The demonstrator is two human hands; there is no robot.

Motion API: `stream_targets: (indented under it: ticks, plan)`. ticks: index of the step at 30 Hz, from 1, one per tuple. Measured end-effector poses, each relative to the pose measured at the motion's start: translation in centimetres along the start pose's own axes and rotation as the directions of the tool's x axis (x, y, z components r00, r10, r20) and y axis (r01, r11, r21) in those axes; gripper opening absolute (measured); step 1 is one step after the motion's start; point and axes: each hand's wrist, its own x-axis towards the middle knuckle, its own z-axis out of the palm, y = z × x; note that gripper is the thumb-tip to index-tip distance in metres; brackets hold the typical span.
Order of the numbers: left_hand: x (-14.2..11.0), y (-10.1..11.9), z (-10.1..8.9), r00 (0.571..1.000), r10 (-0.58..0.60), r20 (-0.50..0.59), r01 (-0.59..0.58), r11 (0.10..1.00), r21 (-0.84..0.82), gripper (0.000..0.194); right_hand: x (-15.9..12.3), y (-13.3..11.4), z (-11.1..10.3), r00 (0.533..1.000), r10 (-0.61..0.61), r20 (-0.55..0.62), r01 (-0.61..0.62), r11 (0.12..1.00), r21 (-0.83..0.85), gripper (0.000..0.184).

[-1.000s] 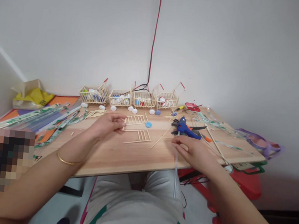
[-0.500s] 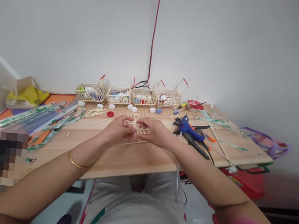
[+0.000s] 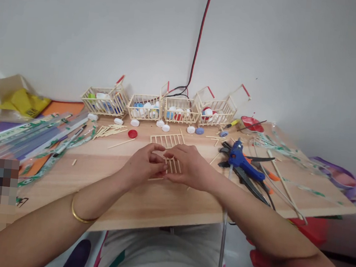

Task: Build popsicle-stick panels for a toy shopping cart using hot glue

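Observation:
Both hands meet over a ladder-like lattice of thin wooden sticks at the middle of the table. My left hand (image 3: 146,164) has its fingers bent and the tips closed at the left side of a small stick lattice panel (image 3: 174,167). From the right, my right hand (image 3: 190,166) curves thumb and fingers round the same panel, whose rungs show between them. The exact fingertip contact is partly hidden. Just beyond the hands, another stick lattice (image 3: 166,140) lies flat. A single stick (image 3: 121,143) and a red bottle cap (image 3: 132,133) lie to the left.
Several stick-built shopping carts (image 3: 182,106) with bottle-cap wheels line the wall. A blue glue gun (image 3: 246,163) rests on black pliers at right. Loose sticks (image 3: 109,131) and plastic-wrapped stick packs (image 3: 36,136) lie left. A red dish (image 3: 251,126) is at back right.
The view has shifted closer and a little left, so the table things appear larger. Both hands stay together over the stick panel, with small finger movements.

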Motion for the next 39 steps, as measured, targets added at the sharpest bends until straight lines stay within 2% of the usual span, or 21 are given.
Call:
stream_targets:
  ticks: [2,4,7,10,13,18,34,37,39]
  plan:
    - [-0.2,0.2,-0.2,1.0,0.023,-0.011,-0.022,0.995,0.101,0.046,0.1,0.2,0.0,1.0,0.011,0.015,-0.011,1.0,-0.02,0.035]
    - [-0.4,0.4,-0.5,0.991,0.121,-0.051,-0.098,0.94,0.327,0.036,0.1,0.6,0.0,0.999,0.029,0.022,-0.027,0.998,-0.052,0.037]
    - [-1.0,0.7,-1.3,0.94,0.34,-0.03,-0.229,0.695,0.682,0.031,0.1,1.2,0.0,0.997,0.053,0.051,-0.047,0.993,-0.106,0.043]
    - [-1.3,0.8,-2.0,0.908,0.406,0.102,-0.314,0.498,0.809,0.05,0.3,1.6,0.2,0.995,0.048,0.085,-0.037,0.992,-0.123,0.046]
    - [-1.4,0.5,-2.1,0.91,0.375,0.179,-0.334,0.405,0.851,0.07,0.4,1.8,0.4,0.994,0.045,0.097,-0.033,0.992,-0.119,0.047]
    - [-1.0,-0.1,-1.8,0.939,0.302,0.165,-0.278,0.385,0.88,0.075,0.6,2.1,0.8,0.993,0.049,0.11,-0.038,0.994,-0.103,0.047]
    - [-0.8,-0.3,-1.8,0.941,0.296,0.163,-0.273,0.384,0.882,0.067,0.7,2.4,1.2,0.995,0.056,0.08,-0.052,0.997,-0.052,0.049]
    - [-0.8,-0.2,-1.7,0.947,0.28,0.157,-0.259,0.375,0.89,0.069,0.5,2.4,0.8,0.996,0.065,0.064,-0.063,0.998,-0.031,0.043]
    - [-0.8,-0.2,-1.7,0.95,0.273,0.152,-0.25,0.373,0.894,0.07,0.4,2.4,0.6,0.997,0.063,0.049,-0.061,0.998,-0.031,0.031]
